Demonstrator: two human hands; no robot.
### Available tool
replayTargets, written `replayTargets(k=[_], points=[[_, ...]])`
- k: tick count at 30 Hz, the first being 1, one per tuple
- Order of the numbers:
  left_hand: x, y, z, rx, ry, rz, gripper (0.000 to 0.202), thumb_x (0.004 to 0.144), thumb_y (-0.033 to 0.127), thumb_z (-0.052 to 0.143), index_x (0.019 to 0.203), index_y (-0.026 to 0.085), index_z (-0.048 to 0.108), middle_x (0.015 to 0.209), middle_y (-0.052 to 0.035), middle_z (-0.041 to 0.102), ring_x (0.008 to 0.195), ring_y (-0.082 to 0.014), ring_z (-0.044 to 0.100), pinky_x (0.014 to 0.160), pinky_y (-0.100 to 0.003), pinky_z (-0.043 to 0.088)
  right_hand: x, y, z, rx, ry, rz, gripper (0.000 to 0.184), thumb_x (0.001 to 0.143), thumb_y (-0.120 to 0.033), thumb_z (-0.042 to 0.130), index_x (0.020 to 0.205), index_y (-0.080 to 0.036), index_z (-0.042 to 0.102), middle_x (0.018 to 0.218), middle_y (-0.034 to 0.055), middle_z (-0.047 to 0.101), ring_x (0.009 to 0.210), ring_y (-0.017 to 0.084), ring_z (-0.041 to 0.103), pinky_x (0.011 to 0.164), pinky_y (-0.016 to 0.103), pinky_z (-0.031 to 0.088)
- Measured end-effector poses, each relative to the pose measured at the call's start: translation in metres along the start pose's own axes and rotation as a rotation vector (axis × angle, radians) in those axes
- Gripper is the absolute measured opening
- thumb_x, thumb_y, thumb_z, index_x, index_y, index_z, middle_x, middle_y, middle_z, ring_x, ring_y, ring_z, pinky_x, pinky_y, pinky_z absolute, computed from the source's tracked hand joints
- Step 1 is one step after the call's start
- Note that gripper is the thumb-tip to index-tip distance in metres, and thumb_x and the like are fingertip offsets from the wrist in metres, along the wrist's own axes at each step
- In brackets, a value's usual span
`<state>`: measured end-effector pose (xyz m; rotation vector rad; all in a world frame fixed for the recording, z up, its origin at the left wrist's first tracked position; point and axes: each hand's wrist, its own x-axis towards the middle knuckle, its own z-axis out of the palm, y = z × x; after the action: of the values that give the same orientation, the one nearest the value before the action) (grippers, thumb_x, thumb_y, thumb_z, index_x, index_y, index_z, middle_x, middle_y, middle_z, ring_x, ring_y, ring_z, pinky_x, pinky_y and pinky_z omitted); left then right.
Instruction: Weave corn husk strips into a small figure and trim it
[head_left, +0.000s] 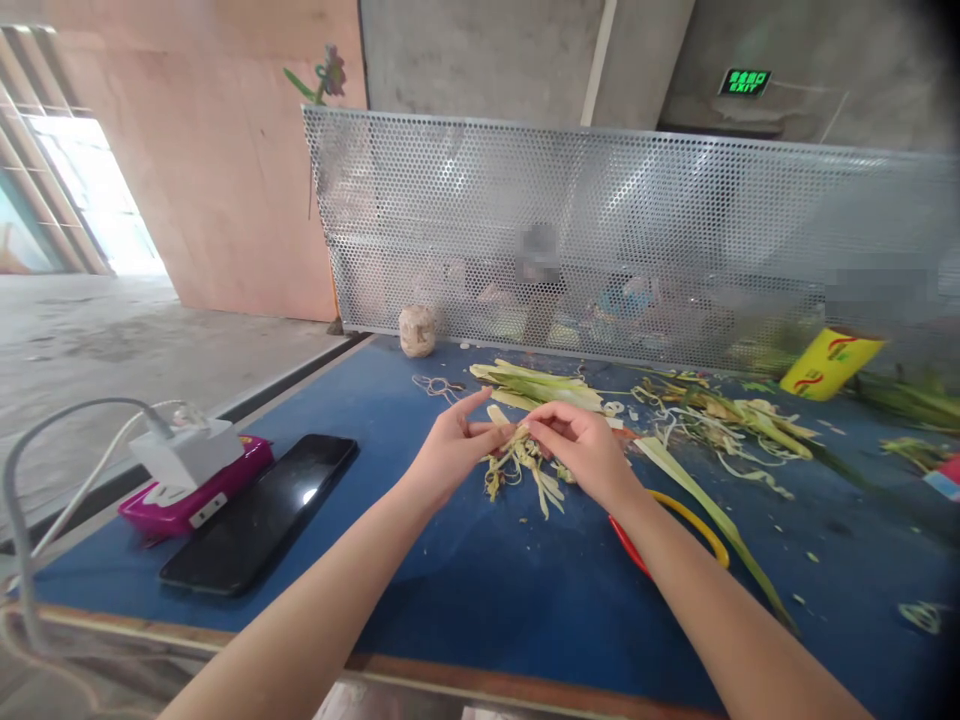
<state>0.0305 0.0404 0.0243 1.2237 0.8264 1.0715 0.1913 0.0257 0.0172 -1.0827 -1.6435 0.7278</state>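
Observation:
In the head view, my left hand (463, 440) and my right hand (583, 445) meet over the middle of the table. Between their fingertips they pinch a small tangled bunch of pale yellow-green husk strips (529, 462), whose loose ends hang toward the tabletop. My left index finger is stretched out while the thumb side presses on the bunch. Just beyond the hands lies a pile of long flat pale-green husks (536, 384). Partly hidden by my right forearm is a tool with red and yellow looped handles (709, 535), which looks like scissors.
A black phone (262, 515) and a purple power strip (199, 490) with a white charger lie at left. Near the perforated metal screen (600, 240) stand a ball of twine (417, 331) and a yellow roll (831, 364). Husk scraps (750, 420) cover the right side.

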Motion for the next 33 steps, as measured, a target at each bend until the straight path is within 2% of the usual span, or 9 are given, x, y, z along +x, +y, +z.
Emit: replayTargets(k=[4, 10, 13, 18, 21, 23, 25, 29, 33], points=[[0.001, -0.003, -0.001, -0.069, -0.016, -0.082, 0.088, 0.06, 0.015, 0.075, 0.134, 0.003, 0.028, 0.052, 0.0027, 0.064, 0.053, -0.0073, 0.056, 0.061, -0.02, 0.043, 0.0, 0.001, 0.001, -0.032, -0.061, -0.018, 0.011, 0.076, -0.03, 0.056, 0.075, -0.02, 0.059, 0.069, 0.0001, 0.059, 0.065, 0.014, 0.056, 0.06, 0.026, 0.045], [0.002, -0.003, -0.001, -0.082, 0.04, -0.083, 0.087, 0.058, 0.013, 0.076, 0.132, 0.002, 0.031, 0.065, -0.0036, 0.071, 0.06, -0.0098, 0.062, 0.068, -0.021, 0.046, 0.001, 0.005, 0.003, -0.034, -0.012, 0.055, 0.016, 0.073, -0.034, 0.058, 0.077, -0.019, 0.055, 0.067, -0.0007, 0.057, 0.063, 0.014, 0.054, 0.06, 0.027, 0.043], [0.001, -0.001, 0.0, -0.025, 0.094, -0.038, 0.077, 0.062, 0.014, 0.074, 0.129, 0.004, 0.037, 0.067, -0.0041, 0.072, 0.064, -0.0112, 0.064, 0.072, -0.022, 0.047, 0.002, 0.007, 0.005, 0.042, 0.036, 0.128, 0.023, 0.073, -0.038, 0.058, 0.086, -0.019, 0.055, 0.078, 0.002, 0.059, 0.067, 0.014, 0.055, 0.06, 0.026, 0.044], [-0.001, -0.002, 0.001, 0.137, 0.152, 0.092, 0.077, 0.063, 0.019, 0.072, 0.131, 0.01, 0.036, 0.068, -0.0038, 0.072, 0.069, -0.0178, 0.066, 0.072, -0.031, 0.049, 0.0, 0.005, 0.011, 0.196, -0.091, 0.304, 0.033, 0.069, -0.037, 0.063, 0.094, -0.016, 0.056, 0.087, 0.0051, 0.062, 0.071, 0.014, 0.057, 0.056, 0.024, 0.044], [0.0, -0.005, 0.003, 0.189, 0.158, 0.195, 0.076, 0.063, 0.019, 0.071, 0.13, 0.008, 0.036, 0.066, -0.0048, 0.071, 0.095, -0.0238, 0.063, 0.085, -0.036, 0.045, -0.001, 0.004, 0.014, 0.209, -0.091, 0.263, 0.029, 0.069, -0.036, 0.064, 0.089, -0.015, 0.059, 0.077, 0.0021, 0.061, 0.064, 0.012, 0.054, 0.055, 0.023, 0.042], [0.001, -0.007, 0.004, 0.179, 0.137, 0.265, 0.072, 0.064, 0.017, 0.07, 0.128, 0.007, 0.038, 0.064, -0.0051, 0.07, 0.116, -0.0227, 0.049, 0.097, -0.038, 0.036, -0.001, 0.003, 0.014, 0.225, -0.093, 0.231, 0.025, 0.068, -0.034, 0.065, 0.083, -0.015, 0.06, 0.07, -0.0005, 0.059, 0.061, 0.01, 0.052, 0.056, 0.022, 0.041], [0.002, -0.008, 0.004, 0.159, 0.095, 0.303, 0.069, 0.065, 0.016, 0.069, 0.127, 0.008, 0.04, 0.065, -0.0055, 0.071, 0.125, -0.02, 0.039, 0.103, -0.039, 0.028, -0.001, 0.004, 0.014, 0.249, -0.088, 0.214, 0.02, 0.068, -0.033, 0.065, 0.078, -0.016, 0.061, 0.066, -0.0019, 0.058, 0.06, 0.01, 0.051, 0.057, 0.022, 0.04], [0.003, -0.009, 0.004, 0.103, 0.043, 0.309, 0.07, 0.065, 0.019, 0.069, 0.128, 0.01, 0.038, 0.068, -0.0056, 0.071, 0.124, -0.0201, 0.041, 0.101, -0.04, 0.032, -0.001, 0.005, 0.012, 0.271, -0.074, 0.21, 0.018, 0.067, -0.033, 0.066, 0.068, -0.018, 0.058, 0.063, -0.0026, 0.057, 0.058, 0.01, 0.051, 0.056, 0.022, 0.04], [0.004, -0.007, 0.0, 0.203, 0.116, 0.301, 0.069, 0.063, 0.021, 0.072, 0.124, 0.011, 0.042, 0.064, -0.0046, 0.07, 0.111, -0.0227, 0.054, 0.091, -0.037, 0.042, 0.001, 0.009, 0.012, 0.256, -0.074, 0.228, 0.017, 0.067, -0.033, 0.066, 0.071, -0.017, 0.06, 0.065, -0.001, 0.061, 0.06, 0.012, 0.056, 0.058, 0.024, 0.043]])
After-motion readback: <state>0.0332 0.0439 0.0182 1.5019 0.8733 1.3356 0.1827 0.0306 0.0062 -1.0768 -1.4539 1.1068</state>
